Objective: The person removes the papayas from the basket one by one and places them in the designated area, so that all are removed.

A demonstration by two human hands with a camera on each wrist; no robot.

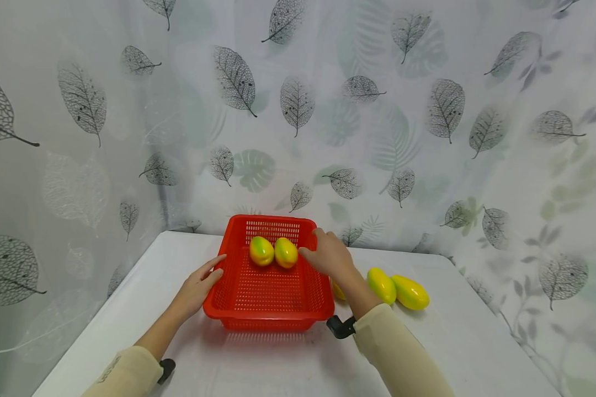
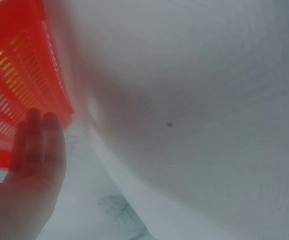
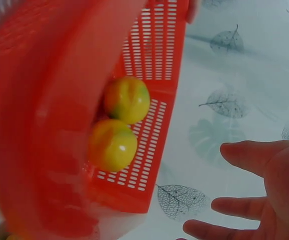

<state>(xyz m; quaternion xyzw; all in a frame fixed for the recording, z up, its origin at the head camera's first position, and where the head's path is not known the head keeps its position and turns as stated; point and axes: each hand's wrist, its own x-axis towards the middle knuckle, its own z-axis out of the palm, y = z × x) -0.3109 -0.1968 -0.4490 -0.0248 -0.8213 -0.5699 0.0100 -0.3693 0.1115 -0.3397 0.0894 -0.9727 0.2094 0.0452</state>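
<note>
A red plastic basket [image 1: 269, 292] with slotted walls holds two yellow-green fruits side by side near its far wall, the left one [image 1: 261, 251] and the right one [image 1: 286, 253]. At the basket's left side is my left hand [image 1: 195, 291], thumb by the rim; the left wrist view shows its fingers extended along the outer wall [image 2: 19, 75]. My right hand [image 1: 329, 255] is at the far right corner of the rim, fingers parted. In the right wrist view, that hand [image 3: 279, 192] has spread fingers and grips nothing; whether it touches the basket I cannot tell.
Right of the basket, yellow fruits [image 1: 411, 293] [image 1: 381, 285] lie on the white table [image 1: 258, 369], and another [image 1: 338, 290] is partly hidden behind my right forearm. A leaf-patterned curtain [image 1: 298, 154] hangs behind the table and along its sides.
</note>
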